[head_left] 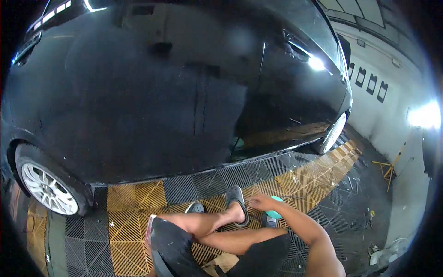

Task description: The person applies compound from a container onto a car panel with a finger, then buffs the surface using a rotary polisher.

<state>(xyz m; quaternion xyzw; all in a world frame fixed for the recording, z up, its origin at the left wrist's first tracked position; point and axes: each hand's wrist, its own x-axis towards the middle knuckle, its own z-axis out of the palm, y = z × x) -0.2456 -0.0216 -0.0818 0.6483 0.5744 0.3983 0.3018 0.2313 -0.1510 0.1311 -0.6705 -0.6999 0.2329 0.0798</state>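
Note:
My right hand (pixel 261 202) hangs low near my feet, its fingers curled together; whether they hold anything is too small to see. Partly behind its wrist is a round teal object (pixel 275 213), with a dark object with a grey part (pixel 271 222) just below it. I cannot tell if the hand touches either. My left hand is out of view. In front of me stands a glossy black car (pixel 152 97), its side facing me.
White-spoked wheels (pixel 48 188) show at the car's left and right ends. Black and yellow grid tiles (pixel 131 231) cover the floor. At right are a yellow stand (pixel 390 167), a bright lamp (pixel 427 115) and a white wall (pixel 392 111). Dark clogs (pixel 236 196) are on my feet.

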